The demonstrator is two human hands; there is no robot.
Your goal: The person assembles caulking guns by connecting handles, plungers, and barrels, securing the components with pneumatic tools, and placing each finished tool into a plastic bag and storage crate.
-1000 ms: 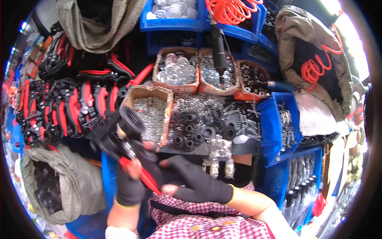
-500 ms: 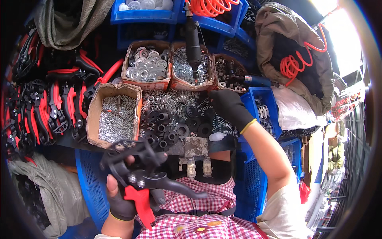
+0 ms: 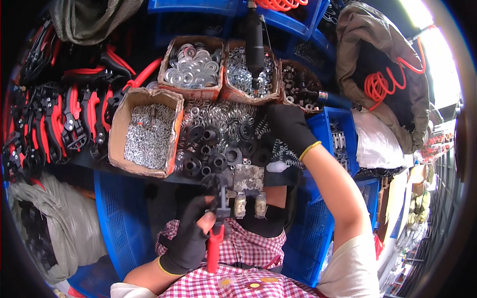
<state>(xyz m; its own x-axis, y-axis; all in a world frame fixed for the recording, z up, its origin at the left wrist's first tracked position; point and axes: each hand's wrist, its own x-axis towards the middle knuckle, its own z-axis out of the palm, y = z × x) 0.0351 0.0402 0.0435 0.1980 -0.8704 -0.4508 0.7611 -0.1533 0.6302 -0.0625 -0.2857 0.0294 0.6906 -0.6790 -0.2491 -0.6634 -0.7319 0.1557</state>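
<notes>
The left hand (image 3: 191, 238), in a black glove, sits at 6 o'clock, low over the checked apron (image 3: 233, 258). Its grip is pressed around a red-handled tool (image 3: 216, 233) held upright, the black head up and the red handle pointing down toward the lap.

The right hand (image 3: 288, 126), also gloved in black, reaches up to about 1 o'clock from there and lies on the desk (image 3: 94, 160) among loose metal springs (image 3: 223, 116). Whether its grip is spread or closed on anything cannot be told, since the fingers point away and are dark against the parts.

Just at 9 o'clock of the right hand lies a cluster of black round bushings (image 3: 218, 149). Further toward 9 o'clock stands a cardboard box of small silver parts (image 3: 146, 131). At 12 o'clock are 3 more boxes; the left one holds flat washers (image 3: 191, 67). A black pneumatic tool (image 3: 255, 42) hangs over the middle box.
</notes>
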